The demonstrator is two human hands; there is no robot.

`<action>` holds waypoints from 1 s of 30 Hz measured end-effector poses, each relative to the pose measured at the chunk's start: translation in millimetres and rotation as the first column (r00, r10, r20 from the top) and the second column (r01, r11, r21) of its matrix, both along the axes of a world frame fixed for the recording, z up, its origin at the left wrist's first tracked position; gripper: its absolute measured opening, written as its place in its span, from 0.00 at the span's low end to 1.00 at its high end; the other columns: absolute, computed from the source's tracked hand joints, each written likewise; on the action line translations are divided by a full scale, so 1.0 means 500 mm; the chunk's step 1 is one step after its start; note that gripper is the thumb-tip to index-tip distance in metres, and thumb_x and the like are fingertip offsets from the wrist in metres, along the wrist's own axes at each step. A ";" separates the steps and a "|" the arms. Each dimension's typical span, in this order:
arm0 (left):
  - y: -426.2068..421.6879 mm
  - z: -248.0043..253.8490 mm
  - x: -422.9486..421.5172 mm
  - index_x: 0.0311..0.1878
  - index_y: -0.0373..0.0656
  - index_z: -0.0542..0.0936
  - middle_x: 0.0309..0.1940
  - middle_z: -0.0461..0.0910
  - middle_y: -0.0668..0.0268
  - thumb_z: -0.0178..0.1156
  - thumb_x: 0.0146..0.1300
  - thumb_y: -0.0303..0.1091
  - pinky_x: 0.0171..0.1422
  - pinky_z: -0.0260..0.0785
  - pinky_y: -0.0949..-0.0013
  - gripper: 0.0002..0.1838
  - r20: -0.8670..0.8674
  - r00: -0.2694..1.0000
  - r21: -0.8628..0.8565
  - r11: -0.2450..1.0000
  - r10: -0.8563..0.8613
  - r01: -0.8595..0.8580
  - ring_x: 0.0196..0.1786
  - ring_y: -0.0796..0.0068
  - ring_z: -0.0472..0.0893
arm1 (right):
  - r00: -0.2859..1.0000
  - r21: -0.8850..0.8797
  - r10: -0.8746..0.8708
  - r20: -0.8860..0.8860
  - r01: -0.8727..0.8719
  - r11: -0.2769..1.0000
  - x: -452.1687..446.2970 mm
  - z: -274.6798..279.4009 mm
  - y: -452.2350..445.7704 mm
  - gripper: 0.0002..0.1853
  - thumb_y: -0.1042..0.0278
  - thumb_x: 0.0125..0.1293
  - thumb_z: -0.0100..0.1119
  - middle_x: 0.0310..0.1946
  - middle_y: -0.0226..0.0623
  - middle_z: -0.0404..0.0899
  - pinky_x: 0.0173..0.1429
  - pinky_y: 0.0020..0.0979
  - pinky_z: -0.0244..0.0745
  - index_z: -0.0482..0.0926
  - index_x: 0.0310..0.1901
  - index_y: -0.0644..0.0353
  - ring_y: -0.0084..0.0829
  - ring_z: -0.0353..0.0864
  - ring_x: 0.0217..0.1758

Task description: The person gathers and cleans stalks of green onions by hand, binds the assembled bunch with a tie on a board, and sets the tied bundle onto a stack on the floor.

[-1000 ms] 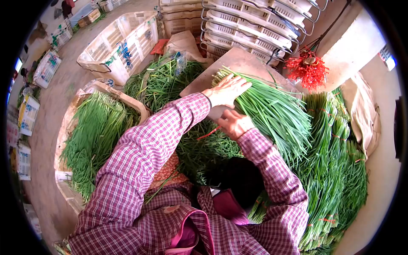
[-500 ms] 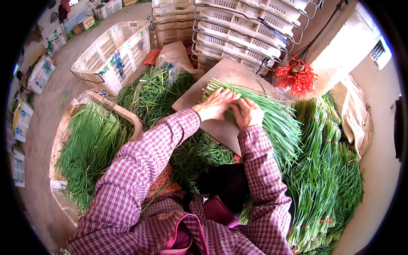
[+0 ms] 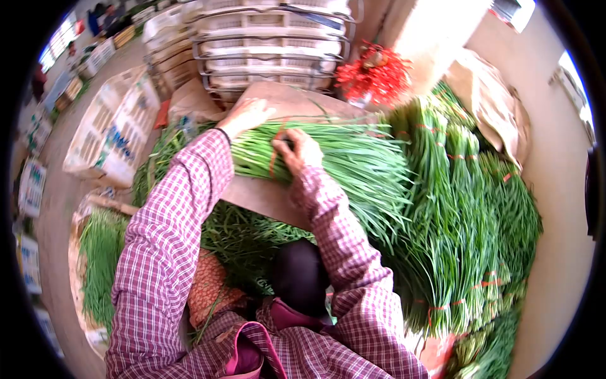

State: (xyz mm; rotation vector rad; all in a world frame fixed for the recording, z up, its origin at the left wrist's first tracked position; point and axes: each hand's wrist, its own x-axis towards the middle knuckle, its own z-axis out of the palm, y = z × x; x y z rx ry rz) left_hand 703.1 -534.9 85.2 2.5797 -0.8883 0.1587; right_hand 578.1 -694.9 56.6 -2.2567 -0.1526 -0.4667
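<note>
A thick bunch of long green stalks (image 3: 353,151) lies across a brown board (image 3: 252,192), its pale ends to the left. Around the bunch near those ends runs a red tie (image 3: 273,161). My left hand (image 3: 247,116) rests at the top of the pale ends, its fingers partly blurred. On the red tie, my right hand (image 3: 298,149) is closed, thumb and fingers pinched together. Whether the left fingers grip any stalks is unclear.
Tied bunches (image 3: 442,221) are piled at the right. Red ties (image 3: 375,72) hang behind the board. Stacked white crates (image 3: 271,47) stand at the back, an open crate (image 3: 113,126) at the left. Loose greens (image 3: 246,240) lie below the board; a basket of greens (image 3: 104,265) is lower left.
The view has swung to the right. A red tie, pinched between my hands before, now lies around the bunch. My left hand has moved apart from my right, to the pale ends.
</note>
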 end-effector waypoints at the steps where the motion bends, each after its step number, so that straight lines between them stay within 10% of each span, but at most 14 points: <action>1: -0.014 -0.007 0.030 0.49 0.34 0.78 0.50 0.77 0.45 0.44 0.68 0.54 0.62 0.63 0.51 0.29 -0.166 0.985 0.168 0.986 0.047 -0.019 0.57 0.47 0.73 | 0.999 -0.020 -0.033 -0.020 0.032 0.999 -0.004 0.003 0.001 0.14 0.54 0.58 0.62 0.37 0.39 0.78 0.49 0.40 0.72 0.81 0.38 0.54 0.42 0.79 0.43; 8: -0.004 -0.099 0.077 0.54 0.36 0.75 0.58 0.73 0.48 0.44 0.66 0.64 0.68 0.59 0.59 0.36 -0.241 0.954 0.165 0.961 -0.178 0.221 0.63 0.53 0.68 | 0.995 0.017 -0.053 0.084 0.052 0.998 -0.012 -0.005 0.007 0.12 0.53 0.59 0.61 0.35 0.36 0.78 0.55 0.40 0.67 0.81 0.36 0.53 0.41 0.77 0.46; 11: -0.030 -0.036 0.038 0.50 0.34 0.74 0.50 0.75 0.47 0.47 0.66 0.62 0.61 0.62 0.59 0.33 -0.472 0.878 0.258 0.965 0.078 0.053 0.55 0.53 0.72 | 0.993 -0.003 -0.059 0.106 0.059 0.998 -0.026 -0.007 0.012 0.11 0.55 0.60 0.60 0.34 0.36 0.77 0.58 0.40 0.64 0.81 0.35 0.53 0.39 0.76 0.46; 14: -0.036 -0.009 -0.013 0.65 0.31 0.65 0.63 0.68 0.42 0.46 0.66 0.64 0.70 0.56 0.59 0.42 -0.530 0.839 0.174 0.984 0.125 -0.037 0.69 0.52 0.65 | 0.980 -0.004 -0.075 0.186 0.077 0.997 -0.040 -0.017 0.018 0.11 0.55 0.61 0.59 0.33 0.36 0.76 0.56 0.40 0.65 0.80 0.36 0.53 0.40 0.75 0.45; 19: -0.034 0.015 -0.135 0.49 0.36 0.74 0.44 0.79 0.48 0.44 0.69 0.54 0.55 0.64 0.49 0.27 -0.326 0.935 0.080 0.990 0.139 -0.119 0.53 0.46 0.75 | 0.946 -0.050 -0.047 0.321 0.067 0.997 -0.084 -0.018 0.028 0.10 0.57 0.60 0.61 0.32 0.35 0.76 0.56 0.40 0.66 0.80 0.35 0.53 0.40 0.75 0.41; 25: -0.011 -0.028 -0.253 0.38 0.41 0.78 0.38 0.78 0.63 0.49 0.66 0.34 0.54 0.66 0.59 0.10 0.382 0.924 -0.015 1.000 -0.019 0.027 0.46 0.61 0.76 | 0.918 -0.197 0.030 0.395 0.053 0.979 -0.160 0.006 0.031 0.08 0.59 0.53 0.67 0.39 0.30 0.78 0.52 0.40 0.65 0.81 0.34 0.49 0.38 0.75 0.45; 30: 0.007 -0.034 -0.286 0.34 0.39 0.78 0.31 0.74 0.60 0.55 0.60 0.33 0.50 0.64 0.59 0.08 0.345 0.938 -0.148 0.985 -0.033 0.089 0.42 0.60 0.75 | 0.949 -0.438 0.115 0.292 0.026 0.899 -0.163 0.054 0.019 0.10 0.57 0.49 0.68 0.61 0.30 0.69 0.70 0.61 0.50 0.81 0.34 0.43 0.41 0.62 0.68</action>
